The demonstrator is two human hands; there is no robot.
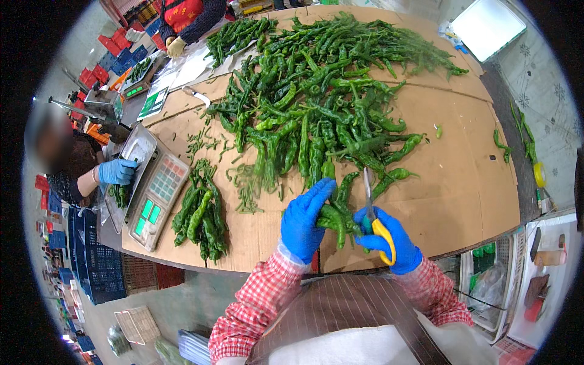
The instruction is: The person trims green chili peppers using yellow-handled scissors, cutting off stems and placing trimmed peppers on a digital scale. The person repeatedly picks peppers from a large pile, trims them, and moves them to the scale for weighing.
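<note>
My left hand (302,220), in a blue glove, grips a small bunch of long green peppers (335,221) just above the near edge of the table. Scissors (384,237) with yellow handles sit in my right hand (398,244), also gloved in blue, their blades pointing away from me. The right fingertips are close to the bunch; whether they touch it is hard to tell. Beyond both hands spreads a large pile of green peppers (315,114). Cut stem pieces (248,185) lie left of the pile. A separate pepper bunch (200,216) rests further left.
Cardboard (447,169) covers the table. At left stands a digital scale (157,196), where a co-worker's blue-gloved hand (117,172) holds peppers over its pan. A curved knife (196,96) lies behind the stems. Another person's gloved hand (175,47) is at the far side.
</note>
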